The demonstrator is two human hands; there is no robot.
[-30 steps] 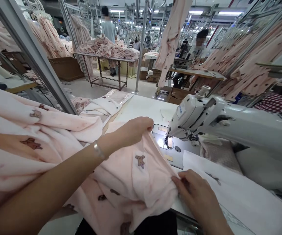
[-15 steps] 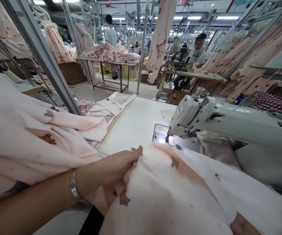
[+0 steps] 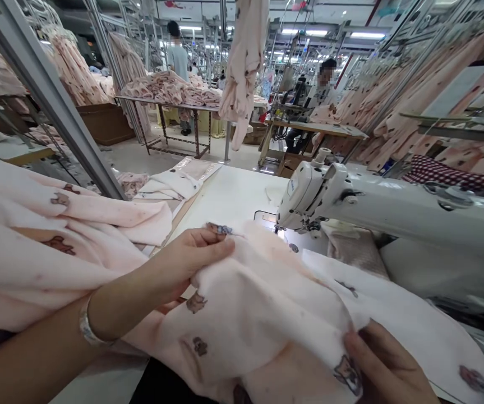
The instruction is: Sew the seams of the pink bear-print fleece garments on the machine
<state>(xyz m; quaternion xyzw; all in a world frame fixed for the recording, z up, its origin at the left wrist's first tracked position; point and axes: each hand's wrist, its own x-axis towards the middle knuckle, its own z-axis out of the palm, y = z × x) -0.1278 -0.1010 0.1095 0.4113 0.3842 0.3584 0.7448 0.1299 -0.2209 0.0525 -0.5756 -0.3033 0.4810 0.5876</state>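
Observation:
My left hand (image 3: 183, 264) pinches the far edge of a pale pink garment (image 3: 250, 303) printed with small brown bears, which is bunched up in front of me. My right hand (image 3: 387, 370) grips the same garment at its near right edge, low in the view. The cloth lies on the white sewing table (image 3: 229, 196), just in front of the needle of a white sewing machine (image 3: 351, 199). A silver bracelet sits on my left wrist.
A heap of the same pink fabric (image 3: 35, 235) lies at my left. Folded white pieces (image 3: 174, 182) rest at the table's far left corner. A slanted metal post (image 3: 52, 101) rises at left. Other workers, stacked garments on a table (image 3: 170, 90) and hanging pieces fill the background.
The garment has been pulled back from the needle and bunched toward me. My right hand, hidden half a second ago, shows again at the lower right holding the cloth.

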